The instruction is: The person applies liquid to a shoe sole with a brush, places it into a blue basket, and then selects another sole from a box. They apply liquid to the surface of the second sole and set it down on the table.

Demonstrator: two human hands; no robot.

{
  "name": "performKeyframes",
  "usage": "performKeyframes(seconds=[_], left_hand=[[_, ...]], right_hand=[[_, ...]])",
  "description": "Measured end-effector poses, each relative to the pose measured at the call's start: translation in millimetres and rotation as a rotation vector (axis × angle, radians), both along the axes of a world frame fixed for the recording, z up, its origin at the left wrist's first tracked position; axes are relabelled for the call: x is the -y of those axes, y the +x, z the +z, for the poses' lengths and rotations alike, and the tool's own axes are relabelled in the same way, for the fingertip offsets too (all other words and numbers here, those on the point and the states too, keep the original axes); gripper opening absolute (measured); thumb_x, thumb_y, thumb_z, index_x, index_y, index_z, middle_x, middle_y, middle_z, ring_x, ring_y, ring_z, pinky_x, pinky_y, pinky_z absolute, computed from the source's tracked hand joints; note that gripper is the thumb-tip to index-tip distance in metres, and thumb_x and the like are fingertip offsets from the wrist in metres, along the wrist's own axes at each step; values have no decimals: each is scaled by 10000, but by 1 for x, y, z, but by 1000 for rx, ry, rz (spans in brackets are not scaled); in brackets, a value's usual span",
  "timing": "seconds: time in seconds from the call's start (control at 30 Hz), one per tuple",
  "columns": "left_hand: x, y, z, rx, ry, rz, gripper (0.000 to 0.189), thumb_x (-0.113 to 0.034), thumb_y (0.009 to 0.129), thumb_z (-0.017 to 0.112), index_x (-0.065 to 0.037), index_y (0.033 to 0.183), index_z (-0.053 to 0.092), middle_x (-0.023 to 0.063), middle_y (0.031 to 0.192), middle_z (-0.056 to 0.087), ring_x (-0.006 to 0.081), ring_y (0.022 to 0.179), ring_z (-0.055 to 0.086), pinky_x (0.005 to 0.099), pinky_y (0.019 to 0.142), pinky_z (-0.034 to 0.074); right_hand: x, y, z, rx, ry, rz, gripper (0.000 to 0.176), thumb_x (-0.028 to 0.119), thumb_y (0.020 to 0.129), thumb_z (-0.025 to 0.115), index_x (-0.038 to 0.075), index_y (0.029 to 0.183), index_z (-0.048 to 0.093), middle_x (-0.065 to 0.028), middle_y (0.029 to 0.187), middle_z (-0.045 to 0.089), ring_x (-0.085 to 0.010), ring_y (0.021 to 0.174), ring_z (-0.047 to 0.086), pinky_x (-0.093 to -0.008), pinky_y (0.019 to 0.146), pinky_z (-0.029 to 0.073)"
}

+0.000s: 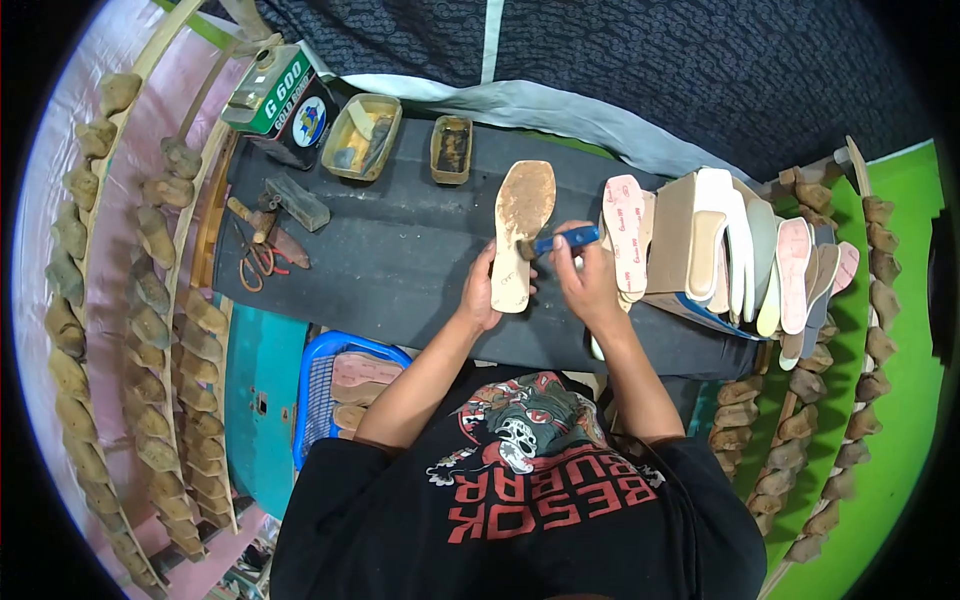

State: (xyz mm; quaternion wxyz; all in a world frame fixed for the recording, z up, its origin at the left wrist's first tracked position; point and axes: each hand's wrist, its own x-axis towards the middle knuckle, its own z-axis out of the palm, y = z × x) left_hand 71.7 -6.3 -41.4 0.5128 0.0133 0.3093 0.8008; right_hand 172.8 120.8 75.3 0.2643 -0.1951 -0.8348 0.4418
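Note:
My left hand (481, 290) is closed on the lower part of a pale shoe insole (512, 275), held over the dark work table (390, 265). Brown, wet-looking glue (527, 198) covers the insole's upper half, while its lower end is bare cream. In my right hand (588, 278) is a brush with a blue handle (568, 239), gripped between thumb and fingers. The bristles (526, 250) touch the insole near its narrow middle. Beyond the insole stands a small tray with dark residue (451, 150).
To my right are printed pink insoles (626, 235) and a cardboard box (688, 230) with more soles. At the left lie a hammer (262, 218), scissors (254, 262), a glue can (285, 105) and a yellowish tub (362, 138). A blue basket (318, 375) holds insoles. Shoe lasts (150, 290) line racks.

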Motion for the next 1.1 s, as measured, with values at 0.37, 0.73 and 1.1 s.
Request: performKeyframes(seconds=[0.37, 0.73, 1.1], left_hand=[[-22, 16, 8, -64, 72, -107, 533, -493, 1067, 404, -87, 1387, 532, 112, 1157, 683, 238, 929, 729, 404, 723, 652], [-37, 31, 4, 22, 47, -160, 514, -487, 1065, 396, -108, 1383, 534, 104, 1152, 682, 220, 946, 713, 411, 699, 654], [-44, 43, 4, 37, 19, -161, 517, -494, 1060, 387, -100, 1357, 543, 105, 1099, 691, 221, 875, 715, 390, 658, 643]], right_hand=[[-23, 22, 13, -24, 132, -95, 122, 78, 1001, 615, -15, 1076, 589, -137, 899, 688, -234, 730, 701, -357, 642, 534], [-9, 53, 15, -43, 190, -39, 140, 76, 991, 628, -6, 1096, 587, -155, 847, 684, -291, 710, 704, -374, 648, 544], [-10, 65, 14, -21, 189, 2, 151, 74, 979, 633, 2, 1102, 584, -190, 886, 686, -356, 773, 700, -415, 700, 544]])
